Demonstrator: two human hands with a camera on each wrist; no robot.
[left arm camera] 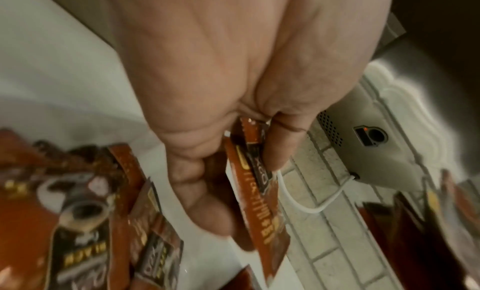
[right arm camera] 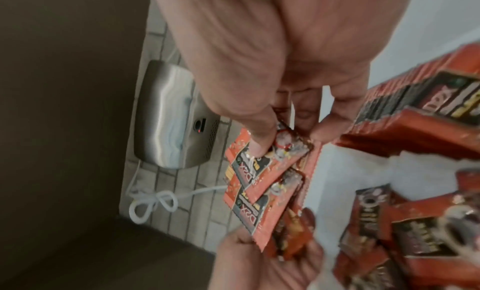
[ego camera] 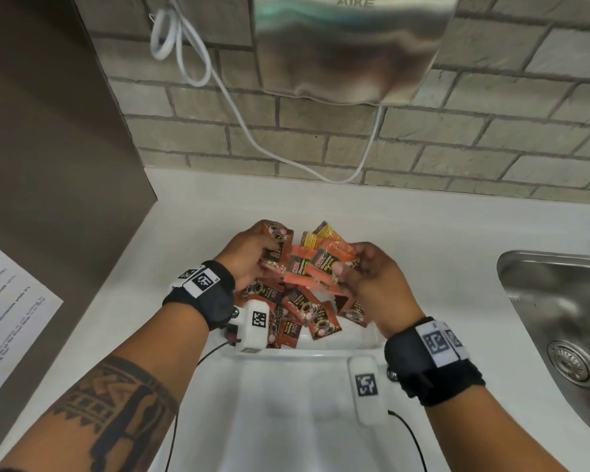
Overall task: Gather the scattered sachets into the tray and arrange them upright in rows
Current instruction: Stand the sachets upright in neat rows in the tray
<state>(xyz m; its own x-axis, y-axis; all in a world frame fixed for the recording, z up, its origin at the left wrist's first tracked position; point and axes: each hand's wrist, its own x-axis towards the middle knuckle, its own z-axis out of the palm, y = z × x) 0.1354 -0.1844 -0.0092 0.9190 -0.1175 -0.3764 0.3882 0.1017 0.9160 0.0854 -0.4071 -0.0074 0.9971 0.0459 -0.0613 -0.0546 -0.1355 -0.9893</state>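
Observation:
Both hands are raised over the far end of a white tray (ego camera: 307, 356). My left hand (ego camera: 252, 257) grips a few brown coffee sachets (ego camera: 279, 245) (left arm camera: 255, 183) between thumb and curled fingers. My right hand (ego camera: 358, 267) pinches a fanned bunch of orange sachets (ego camera: 315, 264) (right arm camera: 255, 183) with thumb and forefinger. The two bunches meet in the middle. Below the hands, several loose sachets (ego camera: 307, 315) lie flat and jumbled in the tray's far end. The near part of the tray holds none.
The tray sits on a white counter (ego camera: 191, 212). A steel sink (ego camera: 559, 318) is at the right. A hand dryer (ego camera: 351, 46) with a dangling white cord (ego camera: 252, 141) hangs on the brick wall behind. A printed paper (ego camera: 7, 315) lies at the left.

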